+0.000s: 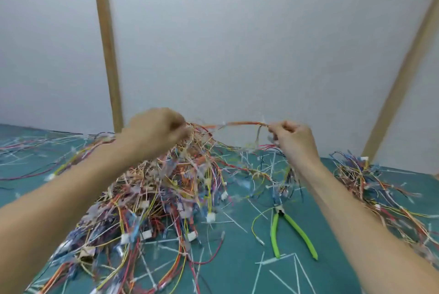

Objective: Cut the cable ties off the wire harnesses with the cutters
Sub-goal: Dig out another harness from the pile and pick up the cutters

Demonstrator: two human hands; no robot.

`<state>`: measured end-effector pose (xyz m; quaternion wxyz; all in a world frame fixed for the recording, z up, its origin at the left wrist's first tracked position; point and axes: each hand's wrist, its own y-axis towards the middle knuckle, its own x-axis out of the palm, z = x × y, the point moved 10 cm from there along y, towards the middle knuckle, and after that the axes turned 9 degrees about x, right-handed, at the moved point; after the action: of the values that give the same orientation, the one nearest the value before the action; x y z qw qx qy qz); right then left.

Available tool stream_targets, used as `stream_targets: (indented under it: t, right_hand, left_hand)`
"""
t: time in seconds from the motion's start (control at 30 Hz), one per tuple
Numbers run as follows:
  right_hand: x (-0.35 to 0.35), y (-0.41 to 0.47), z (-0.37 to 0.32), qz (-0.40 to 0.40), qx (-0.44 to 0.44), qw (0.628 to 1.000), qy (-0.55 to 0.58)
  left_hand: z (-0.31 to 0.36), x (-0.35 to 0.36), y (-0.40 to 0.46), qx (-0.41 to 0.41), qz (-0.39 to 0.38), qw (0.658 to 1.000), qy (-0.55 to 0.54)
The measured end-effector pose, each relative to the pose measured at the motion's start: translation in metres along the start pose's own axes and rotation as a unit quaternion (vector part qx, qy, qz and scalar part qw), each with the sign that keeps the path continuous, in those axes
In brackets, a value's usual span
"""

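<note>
Head view, forearms: bare, nearest the lens.
Left hand: fingers curled, gripping a wire harness above the pile.
Right hand: pinching the harness's other end.
Cutters: green-handled, lying on the mat below the right hand.

1. From where I stand, no writing, label, brand, number or sign can be read anywhere.
2. The green-handled cutters lying on the mat show no legible mark on their grips.
3. The white connector housings in the heap of wire harnesses look blank; they are too small and blurred to say more.
4. The teal mat shows only pale lines, no printed figures that I can make out.
5. The white panels behind the table carry no text.
</note>
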<state>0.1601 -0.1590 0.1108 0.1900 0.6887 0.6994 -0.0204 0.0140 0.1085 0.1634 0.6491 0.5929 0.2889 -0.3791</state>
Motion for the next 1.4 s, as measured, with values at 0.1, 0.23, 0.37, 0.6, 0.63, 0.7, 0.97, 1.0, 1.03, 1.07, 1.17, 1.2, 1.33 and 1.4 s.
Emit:
stream_targets:
  t: [0.1, 0.23, 0.37, 0.6, 0.63, 0.7, 0.97, 1.0, 1.03, 1.07, 1.17, 1.2, 1.33, 1.4]
  right_hand:
    - [0.001, -0.027, -0.051, 0.061, -0.201, 0.963, -0.169]
    - [0.104, -0.080, -0.052, -0.296, -0.221, 0.889, -0.271]
    - [0.105, -0.078, -0.044, -0.348, -0.174, 0.906, -0.164]
    - [0.117, -0.094, -0.026, -0.456, -0.049, 0.881, -0.118]
    - [0.117, -0.093, -0.027, -0.452, -0.042, 0.884, -0.111]
    - [0.115, -0.083, -0.029, -0.403, -0.071, 0.900, -0.150]
    - [0.053, 0.000, 0.057, -0.043, 0.107, 0.971, -0.209]
    - [0.023, 0.012, 0.070, 0.024, 0.171, 0.982, -0.076]
    - [-0.010, 0.019, 0.079, 0.107, 0.206, 0.971, 0.056]
    - [-0.039, 0.025, 0.082, 0.172, 0.207, 0.954, 0.128]
    - [-0.063, 0.054, 0.041, 0.097, 0.099, 0.985, 0.103]
    - [-0.058, 0.058, 0.024, 0.030, 0.074, 0.991, 0.109]
    - [-0.067, 0.053, -0.033, -0.110, 0.067, 0.958, 0.255]
    - [-0.061, 0.042, -0.044, -0.150, 0.090, 0.930, 0.324]
  left_hand:
    - [0.027, 0.031, -0.001, 0.053, -0.102, 0.993, -0.029]
    - [0.054, 0.031, -0.006, 0.099, -0.158, 0.967, -0.174]
    - [0.066, 0.007, -0.033, 0.169, -0.024, 0.985, 0.004]
    - [0.085, -0.002, -0.067, 0.236, 0.071, 0.950, 0.193]
    - [0.083, -0.006, -0.065, 0.222, 0.067, 0.955, 0.188]
    - [0.083, -0.010, -0.065, 0.208, 0.061, 0.963, 0.160]
    - [0.064, 0.046, -0.086, 0.152, -0.305, 0.939, 0.040]
    - [0.038, 0.046, -0.087, 0.102, -0.314, 0.941, 0.073]
    - [0.007, 0.037, -0.081, 0.044, -0.281, 0.951, 0.119]
    - [-0.026, 0.018, -0.075, -0.025, -0.214, 0.962, 0.169]
    - [-0.111, -0.037, -0.076, -0.230, -0.024, 0.955, 0.185]
    - [-0.126, -0.040, -0.077, -0.269, -0.019, 0.947, 0.175]
    - [-0.069, -0.028, -0.038, -0.169, 0.005, 0.960, 0.224]
    - [0.020, -0.019, -0.013, -0.017, 0.070, 0.994, 0.078]
